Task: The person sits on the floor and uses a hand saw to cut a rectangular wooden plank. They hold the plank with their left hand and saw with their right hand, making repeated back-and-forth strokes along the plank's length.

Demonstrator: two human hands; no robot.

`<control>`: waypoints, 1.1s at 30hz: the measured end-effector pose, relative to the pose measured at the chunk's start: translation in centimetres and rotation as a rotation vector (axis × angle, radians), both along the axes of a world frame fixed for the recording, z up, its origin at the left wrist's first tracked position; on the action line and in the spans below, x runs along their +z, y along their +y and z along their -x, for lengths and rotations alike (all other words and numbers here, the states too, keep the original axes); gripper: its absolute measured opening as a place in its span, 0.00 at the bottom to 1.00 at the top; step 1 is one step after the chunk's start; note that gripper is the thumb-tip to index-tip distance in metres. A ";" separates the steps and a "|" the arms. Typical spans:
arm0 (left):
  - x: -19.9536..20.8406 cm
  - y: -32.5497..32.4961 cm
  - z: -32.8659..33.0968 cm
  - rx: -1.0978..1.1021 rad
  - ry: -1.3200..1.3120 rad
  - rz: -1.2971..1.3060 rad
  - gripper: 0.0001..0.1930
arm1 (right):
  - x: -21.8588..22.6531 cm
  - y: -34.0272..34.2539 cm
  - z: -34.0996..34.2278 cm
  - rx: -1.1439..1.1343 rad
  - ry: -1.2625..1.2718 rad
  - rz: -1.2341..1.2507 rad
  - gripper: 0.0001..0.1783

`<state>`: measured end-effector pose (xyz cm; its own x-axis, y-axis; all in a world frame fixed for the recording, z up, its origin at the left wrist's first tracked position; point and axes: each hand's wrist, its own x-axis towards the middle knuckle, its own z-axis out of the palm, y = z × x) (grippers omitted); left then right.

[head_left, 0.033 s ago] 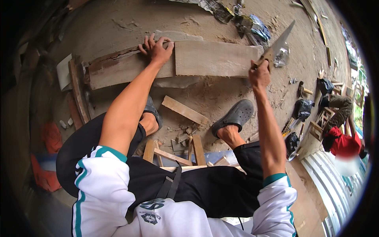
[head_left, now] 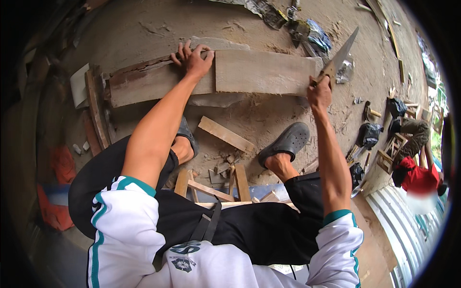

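Observation:
My right hand (head_left: 319, 94) is closed around the wooden handle of a handsaw (head_left: 340, 58). The saw's blade points up and away to the far right, beside the right end of a short, pale wooden board (head_left: 266, 72). That board overlaps a longer, weathered board (head_left: 144, 86) with a cracked far edge, lying to its left. On the longer board's far edge rests my left hand (head_left: 194, 60), fingers spread and bent, thumb near the short board's left end. Whether the fingertips hook under the edge is hidden.
A loose wood piece (head_left: 226, 134) lies between my clogs (head_left: 288, 144), near small offcuts. A hammer (head_left: 371, 111) and black plastic bags (head_left: 369, 135) are at the right, where another person in red (head_left: 418, 175) is bent over. Crumpled plastic litter (head_left: 314, 37) lies beyond the boards.
My right hand and the saw sit very slightly lower and farther right, with the blade a little farther from the board's end. The whole view has shifted a touch; my left hand stays on the board.

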<state>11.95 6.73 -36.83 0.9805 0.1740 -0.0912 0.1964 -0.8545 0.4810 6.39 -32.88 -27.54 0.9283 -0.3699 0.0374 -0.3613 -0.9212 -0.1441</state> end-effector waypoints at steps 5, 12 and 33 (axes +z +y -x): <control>0.1 0.4 0.4 0.010 0.011 0.008 0.12 | -1.8 -0.6 -0.3 0.036 0.018 -0.201 0.25; 0.4 0.2 0.5 0.016 0.040 0.054 0.11 | -1.6 -0.6 -0.9 -0.107 0.066 -0.311 0.25; 0.1 0.2 0.2 0.026 -0.018 0.111 0.08 | -4.3 -2.7 -1.2 -0.166 0.038 -0.440 0.21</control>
